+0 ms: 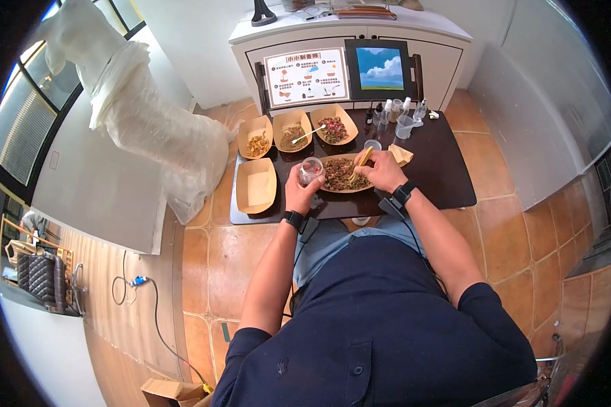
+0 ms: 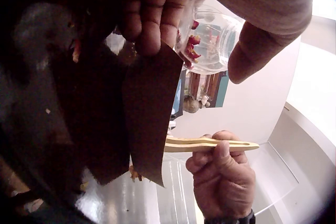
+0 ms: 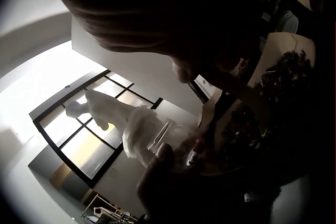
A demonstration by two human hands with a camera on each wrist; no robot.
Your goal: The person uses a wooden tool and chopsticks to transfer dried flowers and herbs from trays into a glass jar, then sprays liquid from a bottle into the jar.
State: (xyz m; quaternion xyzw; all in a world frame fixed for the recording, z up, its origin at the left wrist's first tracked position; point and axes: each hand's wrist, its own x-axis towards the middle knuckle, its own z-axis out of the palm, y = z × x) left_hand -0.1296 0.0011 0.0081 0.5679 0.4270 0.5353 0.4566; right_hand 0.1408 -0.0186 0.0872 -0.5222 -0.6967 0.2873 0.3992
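My left hand [image 1: 300, 193] holds a small clear plastic cup [image 1: 311, 171] at the left end of an oval paper tray of mixed dried herbs and petals [image 1: 337, 178]. Several dark red dried flower pieces [image 2: 193, 49] cling inside the cup in the left wrist view. With its thumb and fingers, my right hand [image 1: 387, 172] pinches wooden tongs [image 2: 210, 144]. In the head view their tips point down into the dried mix. The right wrist view is dark, with the mix [image 3: 286, 79] at its right side.
Behind are three paper trays of dried material, one with a white spoon [image 1: 308, 133] across it. An empty paper tray [image 1: 256, 207] stands left. Small bottles [image 1: 396, 108] and a clear cup [image 1: 404, 127] are at back right, before an instruction sheet [image 1: 305, 98] and a screen [image 1: 380, 68].
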